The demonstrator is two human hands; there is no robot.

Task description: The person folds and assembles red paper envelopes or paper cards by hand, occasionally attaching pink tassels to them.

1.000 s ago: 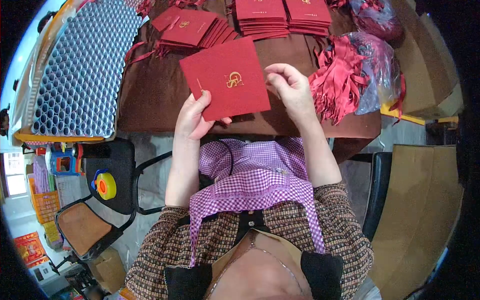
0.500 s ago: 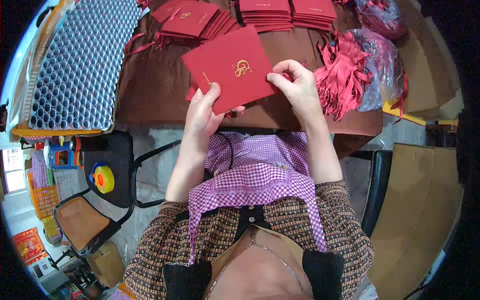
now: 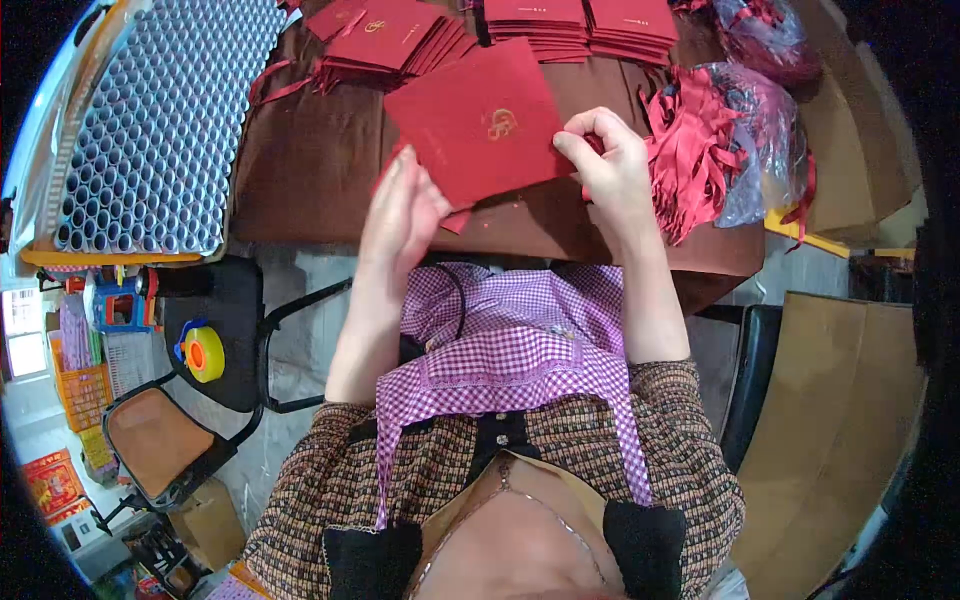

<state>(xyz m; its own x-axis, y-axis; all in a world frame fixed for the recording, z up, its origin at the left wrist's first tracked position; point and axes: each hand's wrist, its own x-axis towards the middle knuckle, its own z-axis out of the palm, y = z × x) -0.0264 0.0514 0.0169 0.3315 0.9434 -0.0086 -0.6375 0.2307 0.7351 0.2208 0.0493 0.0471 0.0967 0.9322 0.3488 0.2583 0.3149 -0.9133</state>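
A square red envelope (image 3: 470, 125) with a gold emblem is held tilted above the table. My left hand (image 3: 400, 215) is at its lower left edge, the thumb along the rim and the other fingers partly behind it. At the right edge, thumb and forefinger of my right hand (image 3: 612, 165) pinch the envelope; a bit of red material shows behind these fingers. Below the envelope a small red strip (image 3: 455, 221) sticks out, its other end hidden.
Stacks of red envelopes (image 3: 535, 22) lie at the back of the brown-covered table (image 3: 300, 170). A bundle of red ribbons (image 3: 695, 150) lies right beside plastic bags (image 3: 765, 120). A tray of tubes (image 3: 150, 130) stands left. Below it, a chair holds a tape roll (image 3: 205, 354).
The envelope has moved slightly up and right with my right hand. My left thumb has slid from its front face to the lower left edge.
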